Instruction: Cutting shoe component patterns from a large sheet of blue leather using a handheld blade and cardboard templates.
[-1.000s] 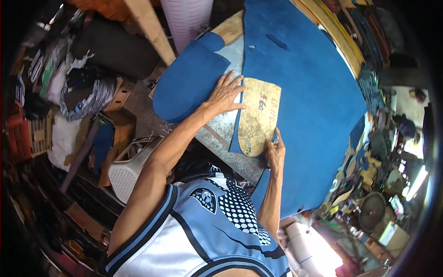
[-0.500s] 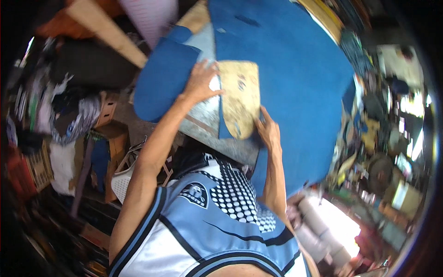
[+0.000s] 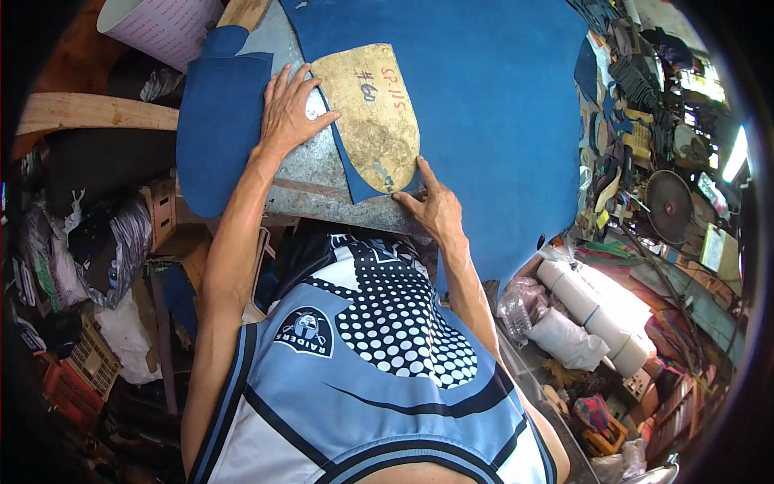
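A yellowed, worn flat template [image 3: 367, 121] with one rounded end lies on a large blue sheet [image 3: 500, 121]. My left hand [image 3: 290, 117] has its fingers spread, the fingertips and thumb at the template's left edge. At the rounded end is my right hand [image 3: 439, 210]. Its thumb and index finger are apart and rest against the template's edge, while the other fingers are partly hidden. Along the template's left side shows a narrow strip of the blue sheet. Blue cut pieces [image 3: 222, 133] with a rounded end lie left of my left hand on a grey metal tabletop [image 3: 322, 181].
A wooden plank [image 3: 97, 113] and a white printed roll [image 3: 165, 28] are at the far left. Plastic crates [image 3: 93, 355] and bags stand below on the left. To the right are wrapped white rolls [image 3: 601, 306], a round fan [image 3: 669, 206] and piled scraps.
The template now lies tilted relative to the blue sheet's edge. My right hand has gone from its right side to the rounded end. The whole view has shifted and sharpened.
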Demonstrator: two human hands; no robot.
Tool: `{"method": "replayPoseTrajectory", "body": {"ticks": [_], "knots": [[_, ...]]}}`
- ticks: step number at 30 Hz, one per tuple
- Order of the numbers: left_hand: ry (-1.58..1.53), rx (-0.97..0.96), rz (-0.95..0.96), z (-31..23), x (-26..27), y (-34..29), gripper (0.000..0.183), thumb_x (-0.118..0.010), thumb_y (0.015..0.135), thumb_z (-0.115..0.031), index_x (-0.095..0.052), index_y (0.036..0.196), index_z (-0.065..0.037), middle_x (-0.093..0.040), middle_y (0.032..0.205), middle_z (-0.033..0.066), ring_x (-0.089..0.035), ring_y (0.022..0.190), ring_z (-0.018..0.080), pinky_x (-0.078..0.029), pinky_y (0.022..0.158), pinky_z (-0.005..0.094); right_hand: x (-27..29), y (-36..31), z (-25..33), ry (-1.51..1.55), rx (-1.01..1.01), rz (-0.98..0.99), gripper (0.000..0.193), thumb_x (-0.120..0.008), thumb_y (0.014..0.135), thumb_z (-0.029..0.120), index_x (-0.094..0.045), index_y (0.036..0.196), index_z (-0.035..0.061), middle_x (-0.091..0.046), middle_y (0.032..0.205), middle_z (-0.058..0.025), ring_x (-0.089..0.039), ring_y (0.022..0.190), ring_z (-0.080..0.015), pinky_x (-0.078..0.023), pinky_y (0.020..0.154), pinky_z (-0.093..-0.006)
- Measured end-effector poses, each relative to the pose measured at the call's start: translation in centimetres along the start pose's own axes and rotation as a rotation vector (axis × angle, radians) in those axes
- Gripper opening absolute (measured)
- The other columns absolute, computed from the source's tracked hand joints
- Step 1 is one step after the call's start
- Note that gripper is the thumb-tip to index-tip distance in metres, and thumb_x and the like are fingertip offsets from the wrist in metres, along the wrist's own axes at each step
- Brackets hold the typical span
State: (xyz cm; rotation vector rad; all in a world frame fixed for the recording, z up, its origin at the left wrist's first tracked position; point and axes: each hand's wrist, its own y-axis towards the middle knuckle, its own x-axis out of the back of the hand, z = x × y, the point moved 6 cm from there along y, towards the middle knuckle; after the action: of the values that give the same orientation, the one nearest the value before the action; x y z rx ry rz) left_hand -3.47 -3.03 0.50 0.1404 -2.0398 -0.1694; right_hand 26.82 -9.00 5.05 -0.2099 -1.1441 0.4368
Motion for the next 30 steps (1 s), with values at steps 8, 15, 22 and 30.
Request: {"method": "replayPoseTrajectory", "body": {"ticks": [8, 15, 22, 30], "knots": [[-0.025, -0.009, -0.010, -0.3, 0.0, 0.3, 0.077, -0.075, 0.074, -0.062, -0.062, 0.126, -0.007, -0.043, 0.150, 0.0145, -0.027, 0.145, 0.0367, -0.016, 0.119, 0.0538, 0.0, 0.1, 0.0, -0.046, 0.018, -0.054, 0.085, -0.078, 0.077, 0.049, -0.045, 0.146, 0.0127, -0.071, 0.090, -0.0171, -0.070, 0.079, -0.0334, -0.055, 0.066, -0.0429], [-0.002, -0.042, -0.001, -0.4, 0.4, 0.4, 0.073, -0.077, 0.076, -0.053, -0.060, 0.127, -0.004, -0.041, 0.151, 0.0166, -0.026, 0.145, 0.0371, -0.018, 0.117, 0.0546, 0.1, 0.0, -0.2, 0.054, 0.058, -0.058, 0.071, -0.070, 0.087, 0.042, -0.043, 0.145, 0.0108, -0.069, 0.090, -0.0181, -0.069, 0.078, -0.0330, -0.055, 0.067, -0.0438], [0.169, -0.006, 0.101, -1.7, 2.2, 0.5, 0.067, -0.077, 0.076, -0.052, -0.064, 0.124, -0.006, -0.040, 0.150, 0.0203, -0.025, 0.144, 0.0431, -0.020, 0.115, 0.0578, -0.4, -7.5, 0.2, 1.443, -0.512, 0.171, 0.049, -0.050, 0.103, 0.034, -0.038, 0.145, 0.0110, -0.052, 0.077, -0.0036, -0.052, 0.058, -0.0117, -0.045, 0.051, -0.0259], [0.029, -0.225, 0.886, -5.5, 1.0, 7.3, 0.052, -0.064, 0.086, -0.052, -0.072, 0.103, -0.004, -0.064, 0.122, 0.0167, -0.062, 0.113, 0.0309, -0.037, 0.109, 0.0534, 0.7, 0.3, 6.8, 0.312, 0.469, -0.017, 0.043, -0.055, 0.098, 0.018, -0.048, 0.138, 0.0042, -0.062, 0.099, -0.0221, -0.062, 0.095, -0.0393, -0.049, 0.084, -0.0480]]}}
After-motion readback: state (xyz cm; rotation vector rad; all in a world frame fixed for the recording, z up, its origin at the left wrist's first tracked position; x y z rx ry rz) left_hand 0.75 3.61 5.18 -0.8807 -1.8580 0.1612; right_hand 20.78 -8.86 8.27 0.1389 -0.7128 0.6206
